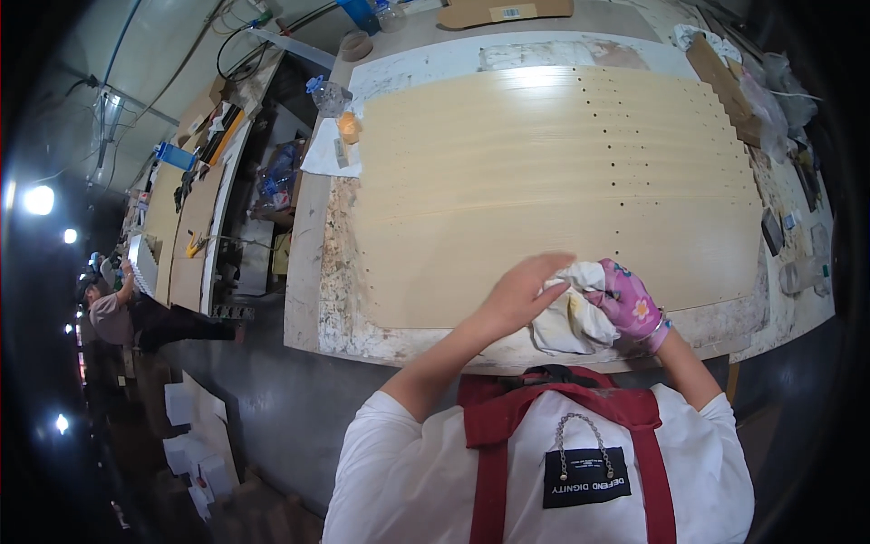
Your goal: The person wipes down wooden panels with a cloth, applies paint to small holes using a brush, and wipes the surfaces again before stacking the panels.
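A crumpled white cloth (573,319) is held between my two hands near the table's front edge. My bare left hand (524,295) has its fingers, slightly blurred, curled over the cloth's left and upper side. My right hand (632,306), in a pink flowered glove, grips the cloth from the right. Beyond both hands lie pale wood-coloured panels (489,190) side by side, with rows of small dark holes toward the right. Their right ends form a stepped edge. The cloth's lower part hangs close to the table's front edge, and its folds hide my fingertips.
The worktable (308,308) has a stained rim. On its left stand a plastic bottle (328,95) and an orange lump (348,127). Cardboard (725,86) and plastic bags (788,104) crowd the right side, above a clear bottle (802,275). Another person (122,308) works at a far-left bench.
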`<act>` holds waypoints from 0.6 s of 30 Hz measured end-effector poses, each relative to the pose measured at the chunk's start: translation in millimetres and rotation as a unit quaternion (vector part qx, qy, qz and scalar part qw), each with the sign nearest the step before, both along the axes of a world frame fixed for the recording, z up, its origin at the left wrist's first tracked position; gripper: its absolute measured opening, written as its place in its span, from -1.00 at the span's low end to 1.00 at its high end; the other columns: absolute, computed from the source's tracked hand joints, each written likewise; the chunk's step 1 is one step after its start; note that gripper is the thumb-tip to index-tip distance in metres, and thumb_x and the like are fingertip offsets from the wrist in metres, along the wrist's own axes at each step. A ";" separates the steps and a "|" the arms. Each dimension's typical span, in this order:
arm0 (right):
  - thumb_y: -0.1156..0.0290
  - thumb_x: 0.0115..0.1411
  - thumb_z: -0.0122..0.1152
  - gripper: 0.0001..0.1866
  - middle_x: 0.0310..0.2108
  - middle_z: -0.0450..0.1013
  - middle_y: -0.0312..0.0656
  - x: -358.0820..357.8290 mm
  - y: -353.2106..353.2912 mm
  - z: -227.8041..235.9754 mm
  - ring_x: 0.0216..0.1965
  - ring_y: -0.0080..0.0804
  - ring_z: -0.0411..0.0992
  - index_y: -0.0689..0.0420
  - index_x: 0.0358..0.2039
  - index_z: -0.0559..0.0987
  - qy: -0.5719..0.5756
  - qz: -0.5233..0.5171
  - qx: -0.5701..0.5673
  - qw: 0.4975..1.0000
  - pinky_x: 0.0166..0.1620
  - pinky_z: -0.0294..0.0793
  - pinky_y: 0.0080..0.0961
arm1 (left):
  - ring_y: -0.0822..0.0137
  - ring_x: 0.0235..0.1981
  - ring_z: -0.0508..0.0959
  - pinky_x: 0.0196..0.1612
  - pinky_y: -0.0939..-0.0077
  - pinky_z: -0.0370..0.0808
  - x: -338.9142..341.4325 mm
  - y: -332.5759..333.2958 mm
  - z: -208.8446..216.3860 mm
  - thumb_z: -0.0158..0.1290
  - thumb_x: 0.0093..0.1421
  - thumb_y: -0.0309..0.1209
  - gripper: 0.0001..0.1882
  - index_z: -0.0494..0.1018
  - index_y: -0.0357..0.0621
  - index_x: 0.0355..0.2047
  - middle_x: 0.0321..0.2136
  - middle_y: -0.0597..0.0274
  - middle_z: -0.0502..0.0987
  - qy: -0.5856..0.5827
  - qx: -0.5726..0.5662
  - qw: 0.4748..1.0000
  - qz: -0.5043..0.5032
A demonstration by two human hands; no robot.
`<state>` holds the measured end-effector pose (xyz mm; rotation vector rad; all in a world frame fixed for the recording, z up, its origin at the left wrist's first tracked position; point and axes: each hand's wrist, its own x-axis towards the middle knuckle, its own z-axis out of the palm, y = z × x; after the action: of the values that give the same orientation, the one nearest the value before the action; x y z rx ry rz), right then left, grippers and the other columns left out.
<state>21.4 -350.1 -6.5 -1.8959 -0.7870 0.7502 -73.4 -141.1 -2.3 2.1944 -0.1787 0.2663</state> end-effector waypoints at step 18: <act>0.45 0.04 0.19 -0.58 -0.19 0.41 -0.15 184.3 -326.2 -11.8 -0.22 -0.40 0.42 0.18 -0.04 0.42 -0.187 -0.513 0.099 0.832 -0.09 0.40 -0.52 | 0.20 -0.26 0.43 -0.21 0.46 0.39 39.4 -151.0 6.5 0.07 0.04 -0.56 -0.66 0.39 -0.27 -0.12 -0.20 0.12 0.39 0.207 0.025 0.978 0.014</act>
<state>205.7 -676.4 -18.3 -1.9276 0.0303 -0.3722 -34.0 -292.1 4.2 2.2506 0.0795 -0.1841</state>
